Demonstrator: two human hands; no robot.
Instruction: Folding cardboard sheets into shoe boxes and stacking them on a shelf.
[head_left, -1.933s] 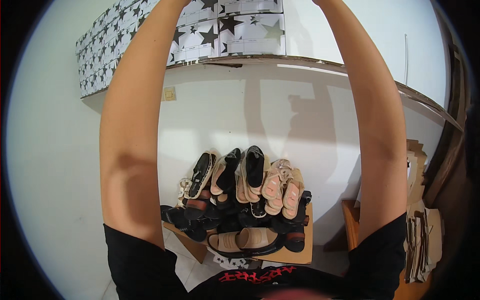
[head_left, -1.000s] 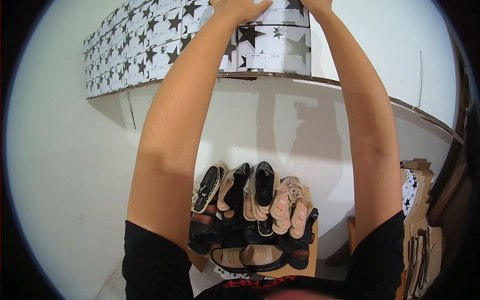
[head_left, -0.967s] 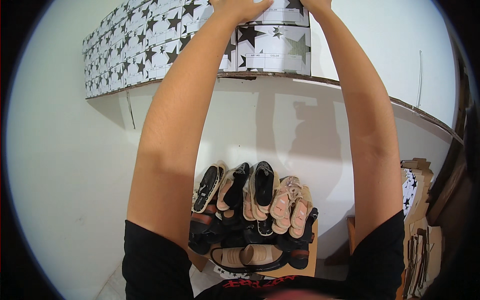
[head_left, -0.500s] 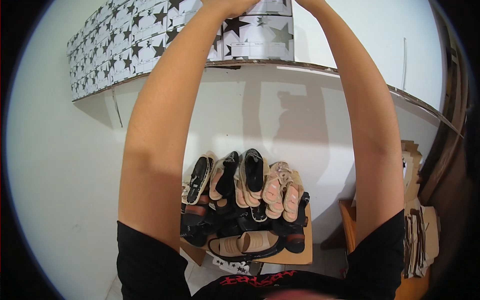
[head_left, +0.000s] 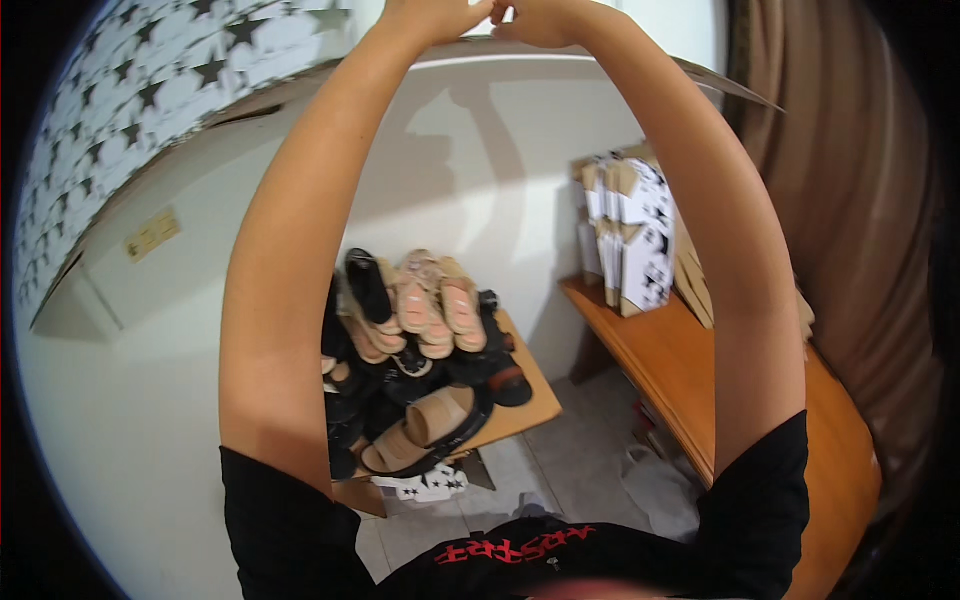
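Both my arms reach up to the shelf edge (head_left: 620,62) at the top of the view. My left hand (head_left: 435,18) is cut off by the upper border, with its thumb side next to my right hand; its fingers are mostly hidden. My right hand (head_left: 550,22) bends inward, its fingers curled together close to the left thumb. Whether anything sits between those fingers is too small to make out. To the left of the hands, white boxes with black stars (head_left: 210,75) stand on the shelf.
Below, a small table (head_left: 540,395) bears piled shoes, among them beige slides (head_left: 440,415) and strappy sandals (head_left: 462,310). At right, flattened star-print cartons (head_left: 648,240) lean on an orange wooden bench (head_left: 840,450), beside a brown curtain (head_left: 830,160). A wall socket (head_left: 152,235) is at left.
My view has swung to the right, so the boxes and shoes sit farther left and more of the bench and curtain shows. My hands have come close together, lower in view.
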